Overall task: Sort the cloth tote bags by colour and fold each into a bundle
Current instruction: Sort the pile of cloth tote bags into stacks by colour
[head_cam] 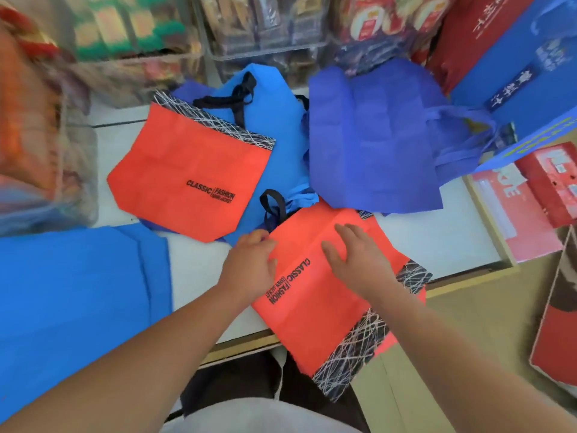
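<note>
An orange tote bag (315,307) with black lettering and a black-and-white scribble band lies flat at the front edge of the white table (437,232), hanging partly over it. My left hand (249,267) pinches its left edge. My right hand (356,260) rests flat on its upper middle, fingers spread. A second orange tote (187,170) lies flat further back to the left. Under it is a light blue tote with black handles (249,98). A darker blue tote (371,142) lies at the back right. A large light blue tote (71,304) covers the near left.
Clear bins of packaged goods (265,26) line the back. A bagged orange bundle (34,135) stands at the left. Red and blue gift boxes (515,57) stack at the right, and pink and red boxes (524,214) lie beside the table's right edge.
</note>
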